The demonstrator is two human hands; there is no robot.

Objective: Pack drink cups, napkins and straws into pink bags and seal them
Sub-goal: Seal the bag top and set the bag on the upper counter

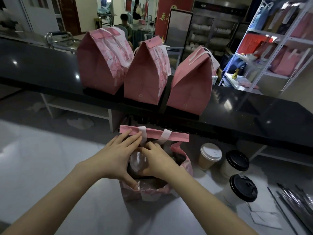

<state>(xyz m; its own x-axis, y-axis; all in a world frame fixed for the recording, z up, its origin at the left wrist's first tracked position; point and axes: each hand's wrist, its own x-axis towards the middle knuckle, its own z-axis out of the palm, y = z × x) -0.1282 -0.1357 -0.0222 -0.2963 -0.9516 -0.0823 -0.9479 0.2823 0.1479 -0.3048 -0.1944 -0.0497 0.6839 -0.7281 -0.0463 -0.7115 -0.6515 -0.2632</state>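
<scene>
left hand (116, 155) and right hand (157, 161) at open pink bag (152, 192), sealed bags (145, 78) on counter (254, 116)

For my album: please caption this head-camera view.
Left hand and right hand reach into an open pink bag; three sealed bags wait on the black counter.

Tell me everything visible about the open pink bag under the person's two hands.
The open pink bag stands upright on the pale counter. It looks like paper, pink with paler patterned sides and white strap handles. Its far top edge is folded into a flat strip crossed by two handle ends. Inside, something clear and shiny shows. The left hand spans the mouth, fingers on the far strip, thumb at the near rim; the right hand reaches into it with curled fingers.
</scene>
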